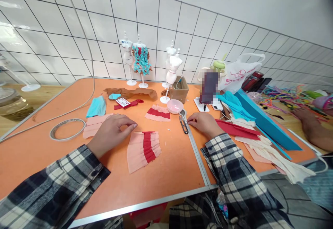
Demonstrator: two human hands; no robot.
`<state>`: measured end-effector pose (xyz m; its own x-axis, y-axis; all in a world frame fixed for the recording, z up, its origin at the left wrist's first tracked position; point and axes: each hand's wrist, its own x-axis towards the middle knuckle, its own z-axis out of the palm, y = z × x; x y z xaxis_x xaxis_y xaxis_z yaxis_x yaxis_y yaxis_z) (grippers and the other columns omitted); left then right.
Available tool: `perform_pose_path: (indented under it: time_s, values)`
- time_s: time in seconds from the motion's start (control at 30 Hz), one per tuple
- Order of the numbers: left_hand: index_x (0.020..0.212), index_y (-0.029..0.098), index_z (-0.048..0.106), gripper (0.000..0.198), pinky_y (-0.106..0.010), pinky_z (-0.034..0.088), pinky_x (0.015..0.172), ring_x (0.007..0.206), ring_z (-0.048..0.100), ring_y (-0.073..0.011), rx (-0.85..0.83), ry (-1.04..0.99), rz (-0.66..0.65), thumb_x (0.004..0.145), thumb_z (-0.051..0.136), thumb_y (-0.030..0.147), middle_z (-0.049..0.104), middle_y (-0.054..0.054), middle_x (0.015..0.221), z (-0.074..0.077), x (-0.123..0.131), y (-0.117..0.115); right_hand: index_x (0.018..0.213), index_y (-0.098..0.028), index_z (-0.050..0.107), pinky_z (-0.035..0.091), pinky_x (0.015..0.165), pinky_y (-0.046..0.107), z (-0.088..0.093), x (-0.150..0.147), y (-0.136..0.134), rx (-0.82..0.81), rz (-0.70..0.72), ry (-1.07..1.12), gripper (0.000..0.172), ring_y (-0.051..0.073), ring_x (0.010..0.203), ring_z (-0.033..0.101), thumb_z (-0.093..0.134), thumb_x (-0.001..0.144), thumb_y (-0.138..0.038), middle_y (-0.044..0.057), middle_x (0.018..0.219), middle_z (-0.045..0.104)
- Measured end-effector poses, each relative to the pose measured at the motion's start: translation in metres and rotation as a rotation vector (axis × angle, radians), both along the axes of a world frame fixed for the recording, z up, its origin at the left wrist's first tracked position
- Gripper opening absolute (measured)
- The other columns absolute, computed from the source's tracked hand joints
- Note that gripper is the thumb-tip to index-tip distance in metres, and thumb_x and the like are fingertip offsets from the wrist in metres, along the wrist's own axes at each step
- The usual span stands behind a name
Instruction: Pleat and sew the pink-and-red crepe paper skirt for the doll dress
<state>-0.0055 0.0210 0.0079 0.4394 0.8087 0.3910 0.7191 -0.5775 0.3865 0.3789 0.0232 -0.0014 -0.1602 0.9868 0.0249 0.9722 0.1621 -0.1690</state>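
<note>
My left hand (114,129) hovers over the left of the orange table, thumb and index fingertips pinched together. Whatever it may hold is too small to make out. Just below and right of it lies a gathered pink cloth piece with a red stripe (148,147); a smaller pink and red piece (158,113) lies farther back. My right hand (204,123) is also pinched, beside the black thread snips (183,125), and anything between its fingertips is too fine to see. A pleated pink cloth (93,125) is partly hidden behind my left hand.
Several small white dress forms (171,69) stand at the back, one wearing blue ruffles (142,61). Around are a pink bowl (174,106), a tape roll (67,129), a cardboard box (179,89), red cloth (238,129) and a plastic bag (240,73). Another person's arm (312,128) shows at right.
</note>
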Motion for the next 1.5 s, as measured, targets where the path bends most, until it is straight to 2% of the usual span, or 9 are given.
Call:
perform_pose_path:
  time_s: [0.13,0.3,0.5,0.6,0.67,0.8,0.93,1.2,1.5]
  values:
    - [0.082,0.020,0.076,0.040,-0.038,0.049,0.081,0.082,0.070,-0.0249,0.003,-0.007,-0.006,0.094,0.052,0.049,0.079,-0.007,0.085,-0.001,0.001,0.000,0.095,-0.026,0.080,0.035,0.066,0.030,0.000,-0.005,-0.001,0.022,0.014,-0.015,0.020,0.021,0.093,0.068,0.061,0.091,-0.029,0.003,0.103,0.079]
    - [0.082,0.019,0.077,0.039,-0.037,0.049,0.079,0.081,0.070,-0.0250,0.020,-0.017,-0.011,0.093,0.054,0.048,0.079,-0.007,0.085,-0.003,-0.001,0.001,0.077,-0.020,0.072,0.026,0.059,0.030,-0.003,-0.012,0.000,0.051,-0.002,0.035,0.012,0.019,0.076,0.062,0.061,0.083,-0.021,0.006,0.085,0.074]
    - [0.081,0.018,0.077,0.031,-0.032,0.050,0.076,0.079,0.069,-0.0212,0.035,-0.116,-0.124,0.093,0.060,0.041,0.078,-0.006,0.081,-0.001,0.005,-0.007,0.078,-0.017,0.067,0.032,0.061,0.027,-0.005,-0.020,0.002,0.148,-0.104,0.297,0.008,0.017,0.071,0.056,0.060,0.080,-0.021,0.006,0.082,0.068]
    - [0.087,0.018,0.079,0.029,-0.028,0.050,0.072,0.076,0.069,-0.0184,0.002,-0.168,-0.173,0.094,0.059,0.038,0.078,-0.005,0.083,0.000,0.016,-0.019,0.089,-0.016,0.067,0.035,0.056,0.026,-0.007,-0.053,-0.003,0.174,-0.145,0.490,0.021,0.015,0.063,0.053,0.052,0.088,-0.031,0.004,0.074,0.064]
    - [0.091,0.019,0.080,0.029,-0.027,0.049,0.067,0.071,0.067,-0.0167,-0.012,-0.156,-0.158,0.095,0.058,0.037,0.077,-0.005,0.081,-0.001,0.025,-0.027,0.090,-0.016,0.067,0.035,0.052,0.024,-0.010,-0.086,-0.010,0.138,-0.105,0.612,0.026,0.012,0.054,0.049,0.049,0.090,-0.035,0.000,0.068,0.061]
    - [0.096,0.019,0.080,0.031,-0.028,0.047,0.065,0.068,0.065,-0.0163,-0.040,-0.073,-0.075,0.096,0.055,0.037,0.076,-0.005,0.082,-0.005,0.035,-0.033,0.084,-0.018,0.065,0.037,0.051,0.023,-0.014,-0.144,-0.027,0.066,-0.010,0.807,0.023,0.011,0.054,0.049,0.054,0.085,-0.037,-0.001,0.070,0.062]
    - [0.094,0.020,0.079,0.027,-0.029,0.046,0.067,0.074,0.067,-0.0181,-0.048,-0.010,-0.044,0.095,0.055,0.033,0.077,-0.005,0.085,-0.008,0.034,-0.031,0.075,-0.018,0.062,0.037,0.053,0.024,-0.011,-0.162,-0.036,-0.033,-0.014,1.028,0.014,0.011,0.055,0.047,0.059,0.075,-0.031,-0.003,0.065,0.058]
    - [0.094,0.023,0.080,0.025,-0.031,0.046,0.067,0.084,0.070,-0.0219,0.025,0.108,-0.022,0.095,0.056,0.031,0.079,-0.004,0.089,-0.009,0.032,-0.031,0.074,-0.019,0.064,0.038,0.056,0.025,-0.012,-0.165,-0.040,0.001,0.019,0.966,0.009,0.012,0.057,0.049,0.062,0.075,-0.027,-0.003,0.063,0.057]
    - [0.098,0.021,0.081,0.034,-0.034,0.049,0.069,0.084,0.071,-0.0242,-0.036,0.166,-0.090,0.097,0.049,0.032,0.080,-0.007,0.090,-0.009,0.028,-0.027,0.082,-0.019,0.073,0.045,0.068,0.028,-0.016,-0.159,-0.041,0.136,0.172,0.783,0.009,0.016,0.072,0.061,0.065,0.086,-0.020,0.002,0.080,0.071]
